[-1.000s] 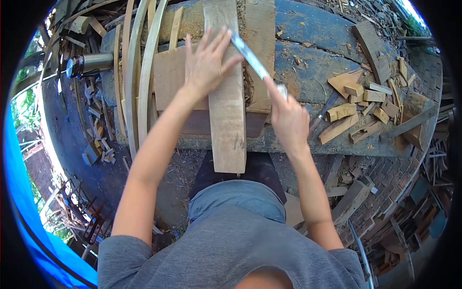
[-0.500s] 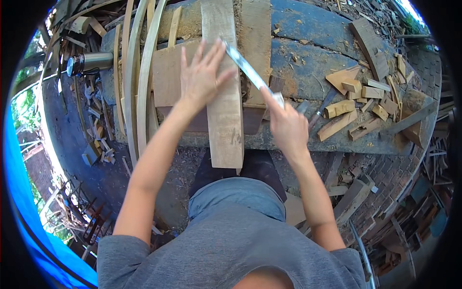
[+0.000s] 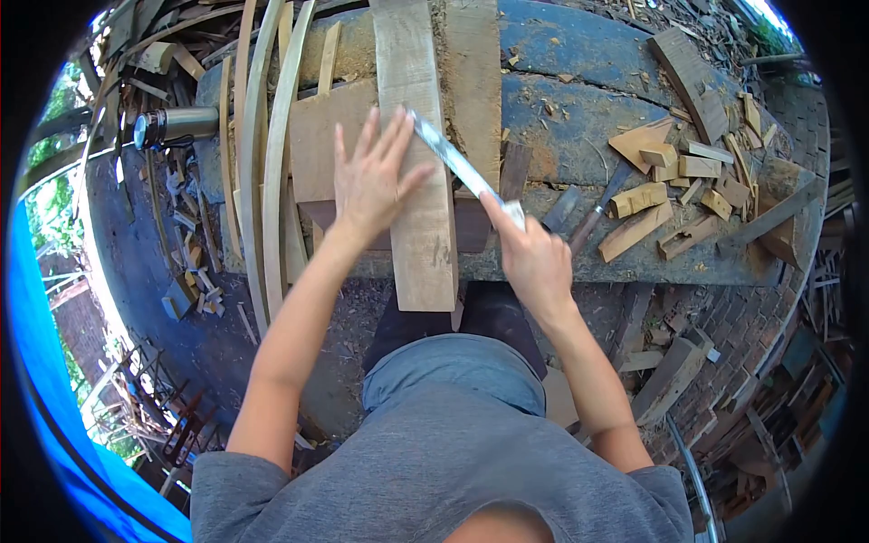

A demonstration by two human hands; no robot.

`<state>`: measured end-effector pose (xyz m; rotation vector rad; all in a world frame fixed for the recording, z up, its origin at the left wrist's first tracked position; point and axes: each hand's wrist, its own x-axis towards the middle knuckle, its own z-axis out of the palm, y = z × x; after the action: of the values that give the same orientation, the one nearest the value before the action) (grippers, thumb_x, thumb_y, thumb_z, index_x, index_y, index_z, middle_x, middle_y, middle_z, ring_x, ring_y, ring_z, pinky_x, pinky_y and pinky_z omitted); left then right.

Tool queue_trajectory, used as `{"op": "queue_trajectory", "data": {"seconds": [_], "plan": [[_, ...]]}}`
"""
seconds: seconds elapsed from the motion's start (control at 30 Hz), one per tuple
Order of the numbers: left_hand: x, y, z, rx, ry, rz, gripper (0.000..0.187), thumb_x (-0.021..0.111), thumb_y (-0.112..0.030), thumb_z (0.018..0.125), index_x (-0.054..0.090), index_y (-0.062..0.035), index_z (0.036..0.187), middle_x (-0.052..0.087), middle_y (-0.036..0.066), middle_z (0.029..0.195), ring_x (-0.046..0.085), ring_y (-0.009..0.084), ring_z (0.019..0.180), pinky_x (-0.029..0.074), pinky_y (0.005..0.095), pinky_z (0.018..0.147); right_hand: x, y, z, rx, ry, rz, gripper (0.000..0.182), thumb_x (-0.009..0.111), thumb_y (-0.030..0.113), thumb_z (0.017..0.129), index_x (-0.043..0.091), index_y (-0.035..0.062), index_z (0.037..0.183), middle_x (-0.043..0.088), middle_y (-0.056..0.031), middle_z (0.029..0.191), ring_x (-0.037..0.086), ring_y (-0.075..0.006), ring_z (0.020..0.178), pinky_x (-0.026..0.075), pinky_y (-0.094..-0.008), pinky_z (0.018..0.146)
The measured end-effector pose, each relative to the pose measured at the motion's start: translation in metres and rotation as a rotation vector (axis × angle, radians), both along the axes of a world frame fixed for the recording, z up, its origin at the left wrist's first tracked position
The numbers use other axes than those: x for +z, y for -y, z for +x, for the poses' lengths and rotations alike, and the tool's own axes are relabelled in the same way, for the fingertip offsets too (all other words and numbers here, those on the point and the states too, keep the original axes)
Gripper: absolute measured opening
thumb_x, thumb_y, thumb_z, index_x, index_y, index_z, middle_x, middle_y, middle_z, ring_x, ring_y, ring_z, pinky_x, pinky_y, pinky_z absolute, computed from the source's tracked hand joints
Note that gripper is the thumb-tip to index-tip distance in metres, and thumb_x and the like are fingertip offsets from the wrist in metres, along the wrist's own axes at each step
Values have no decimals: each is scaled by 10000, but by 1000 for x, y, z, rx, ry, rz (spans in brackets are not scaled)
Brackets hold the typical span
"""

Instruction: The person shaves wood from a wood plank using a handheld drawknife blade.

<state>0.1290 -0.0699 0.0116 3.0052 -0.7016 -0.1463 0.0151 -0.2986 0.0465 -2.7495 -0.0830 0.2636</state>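
Observation:
A long pale plank lies lengthwise in front of me, its near end sticking out past the bench edge toward my waist. My right hand is wrapped round the grip of a long, narrow metal blade, index finger stretched along it. The blade slants over the plank's right edge, bright with glare; its kind does not show clearly. At its far tip are the fingertips of my left hand, whose fingers are spread over the plank's left side. Beneath the plank is a broad brown board.
Curved wooden strips stand along the left, beside a metal flask. Offcuts and a wooden-handled tool lie on the worn blue bench at right. Another board lies right of the plank.
Both hands and the blade have moved back toward my body, the blade's tip sliding nearer along the plank. The plank stays in about the same place.

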Motion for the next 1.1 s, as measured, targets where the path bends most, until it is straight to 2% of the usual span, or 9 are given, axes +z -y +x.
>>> {"op": "queue_trajectory", "data": {"seconds": [0.13, 0.23, 0.33, 0.4, 0.63, 0.87, 0.97, 1.07, 1.1], "plan": [[-7, -9, 61, 61, 51, 61, 722, 332, -666, 987, 440, -180, 1511, 429, -3, 1563, 221, 234, 1519, 31, 581, 1222, -18, -22, 44, -28, 80, 88, 570, 555, 104, 916, 511, 342, 1432, 618, -152, 694, 672, -336, 557, 540, -467, 478], [-8, -14, 29, 30, 69, -33, 718, 337, -666, 986, 462, -175, 1496, 451, 11, 1548, 243, 250, 1510, 39, 584, 1219, -6, -18, 27, 12, 28, 41, 583, 558, 95, 907, 508, 340, 1434, 621, -153, 699, 672, -342, 560, 541, -466, 484], [14, -3, -37, 39, -26, -40, 753, 337, -687, 970, 421, -182, 1521, 404, 1, 1578, 242, 254, 1510, 38, 586, 1219, 13, -4, -24, 49, -81, 40, 603, 564, 107, 911, 488, 360, 1453, 613, -147, 691, 664, -335, 546, 536, -469, 475], [13, -2, -47, 36, -69, -39, 774, 336, -699, 961, 370, -196, 1549, 356, -14, 1605, 226, 247, 1517, 33, 587, 1220, 19, -2, -36, -4, -129, 103, 610, 566, 116, 919, 474, 374, 1464, 609, -139, 689, 655, -332, 533, 529, -473, 464], [-17, -18, 66, 32, 79, 5, 731, 314, -679, 984, 421, -194, 1521, 406, 10, 1577, 245, 266, 1510, 49, 608, 1212, -21, -32, 57, -74, 30, 116, 540, 528, 126, 940, 503, 343, 1434, 633, -167, 714, 680, -387, 617, 551, -514, 540], [8, -2, -45, 79, -25, -127, 779, 319, -710, 961, 450, -166, 1502, 415, 15, 1570, 267, 280, 1500, 59, 589, 1216, 21, -8, -25, 17, -143, 50, 545, 526, 142, 945, 489, 351, 1446, 629, -167, 707, 676, -383, 596, 549, -499, 519], [-3, -5, -16, 74, 38, -62, 780, 314, -710, 961, 442, -169, 1508, 409, 7, 1574, 248, 264, 1508, 45, 588, 1219, 14, -10, -3, 18, -125, 31, 550, 522, 142, 945, 484, 359, 1450, 633, -169, 712, 675, -378, 586, 546, -493, 506], [-6, -17, 41, 93, 29, -29, 776, 315, -705, 964, 427, -173, 1518, 402, -1, 1579, 233, 253, 1514, 32, 585, 1221, -11, -30, 43, -1, 30, 53, 576, 507, 116, 940, 470, 358, 1461, 643, -169, 721, 680, -363, 590, 549, -500, 507], [-5, -20, 34, 98, 32, -25, 776, 315, -705, 964, 427, -173, 1518, 402, -1, 1579, 233, 253, 1514, 32, 585, 1221, -9, -31, 38, 4, 33, 57, 576, 507, 116, 940, 470, 358, 1461, 643, -169, 721, 680, -363, 590, 549, -500, 507]]}}
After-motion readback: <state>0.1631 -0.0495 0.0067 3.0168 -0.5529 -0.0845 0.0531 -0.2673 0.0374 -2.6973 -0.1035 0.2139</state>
